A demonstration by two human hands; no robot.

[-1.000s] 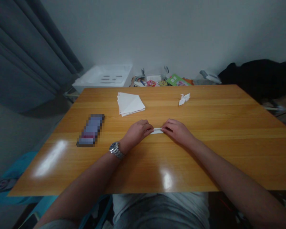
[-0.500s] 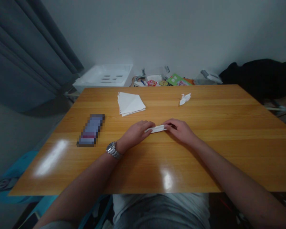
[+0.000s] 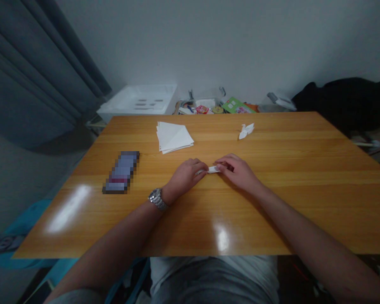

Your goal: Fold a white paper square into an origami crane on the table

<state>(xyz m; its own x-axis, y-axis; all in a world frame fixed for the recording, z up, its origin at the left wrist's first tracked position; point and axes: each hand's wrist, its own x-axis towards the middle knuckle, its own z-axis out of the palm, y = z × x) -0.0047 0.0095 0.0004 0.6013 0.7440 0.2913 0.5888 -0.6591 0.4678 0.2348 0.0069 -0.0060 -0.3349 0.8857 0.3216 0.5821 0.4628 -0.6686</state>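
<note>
A narrow folded strip of white paper (image 3: 213,169) lies low over the middle of the wooden table, pinched at both ends. My left hand (image 3: 189,173), with a metal watch (image 3: 157,198) on its wrist, has its fingers closed on the left end. On the right end, my right hand (image 3: 237,171) grips with thumb and fingers. Only a short length of the paper shows between the hands; the fingers hide the rest. Beyond the right hand stands a white paper crane (image 3: 246,131). Past the left hand lies a stack of white paper sheets (image 3: 174,137).
To the left on the table (image 3: 304,177) is a blurred-out phone (image 3: 122,172). Behind the far edge are a white foam tray (image 3: 139,99), a green booklet (image 3: 237,106) and mixed small items. Black cloth (image 3: 342,101) is heaped at the back right.
My left hand has slid a little to the right along the paper, bringing both hands closer together. Less of the strip shows between them now.
</note>
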